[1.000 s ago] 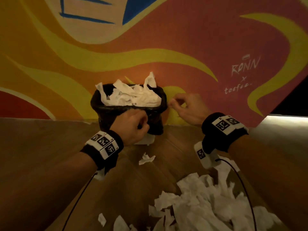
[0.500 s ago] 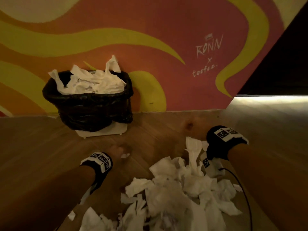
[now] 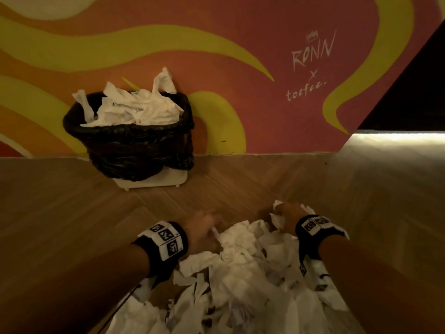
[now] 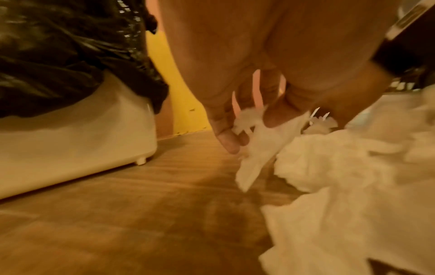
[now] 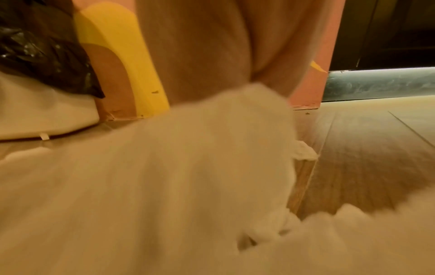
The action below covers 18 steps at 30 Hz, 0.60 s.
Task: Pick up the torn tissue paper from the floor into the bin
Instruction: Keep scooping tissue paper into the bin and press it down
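Both hands are down at the far edge of the heap of torn tissue (image 3: 243,266) on the wooden floor (image 3: 72,225), probably so each can lift a share in one go. The left hand (image 4: 235,104) pinches a torn strip (image 4: 256,148) between thumb and fingertips, its tail hanging to the floor; the right hand (image 3: 287,212) sits among scraps with tissue bunched against it, though blur hides whether its fingers have closed. The bin (image 3: 134,143), lined with a black bag and already heaped with tissue, stands against the painted wall (image 3: 240,116), within easy reach.
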Tool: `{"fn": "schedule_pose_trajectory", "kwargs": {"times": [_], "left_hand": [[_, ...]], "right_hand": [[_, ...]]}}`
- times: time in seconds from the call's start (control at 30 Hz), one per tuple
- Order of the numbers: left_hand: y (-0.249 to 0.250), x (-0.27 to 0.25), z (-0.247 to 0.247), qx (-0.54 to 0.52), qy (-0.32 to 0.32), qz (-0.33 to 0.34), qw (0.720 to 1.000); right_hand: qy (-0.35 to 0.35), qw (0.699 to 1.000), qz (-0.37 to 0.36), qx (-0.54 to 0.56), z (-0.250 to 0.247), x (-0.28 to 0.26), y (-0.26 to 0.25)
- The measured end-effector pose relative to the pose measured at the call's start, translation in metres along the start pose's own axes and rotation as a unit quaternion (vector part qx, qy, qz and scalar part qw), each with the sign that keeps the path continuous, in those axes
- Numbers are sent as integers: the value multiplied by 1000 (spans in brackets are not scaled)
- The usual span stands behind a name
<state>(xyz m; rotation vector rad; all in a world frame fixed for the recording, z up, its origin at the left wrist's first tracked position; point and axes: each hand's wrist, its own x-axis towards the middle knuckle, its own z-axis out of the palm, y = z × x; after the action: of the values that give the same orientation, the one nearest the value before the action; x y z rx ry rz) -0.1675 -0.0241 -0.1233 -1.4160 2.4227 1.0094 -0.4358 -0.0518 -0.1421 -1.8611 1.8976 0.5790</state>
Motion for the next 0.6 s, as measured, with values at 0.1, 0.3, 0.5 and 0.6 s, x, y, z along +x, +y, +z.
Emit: {"fn": "schedule_pose_trajectory", "kwargs": {"times": [0.1,0.3,0.5,0.6], "left_hand": [[20,8,17,73,-11,77,994],[23,19,50,222,-92,77,968],[9,4,16,58,-50,2,997],[-6,-12,-9,-18,26,-27,999]], "right_hand": [[21,996,-16,90,3,-6,-1],[17,983,-26,183,-10,-20,-14],[63,947,-54,311,-25,-36,-36],[47,950,-55,303,-30,-48,-55]]}}
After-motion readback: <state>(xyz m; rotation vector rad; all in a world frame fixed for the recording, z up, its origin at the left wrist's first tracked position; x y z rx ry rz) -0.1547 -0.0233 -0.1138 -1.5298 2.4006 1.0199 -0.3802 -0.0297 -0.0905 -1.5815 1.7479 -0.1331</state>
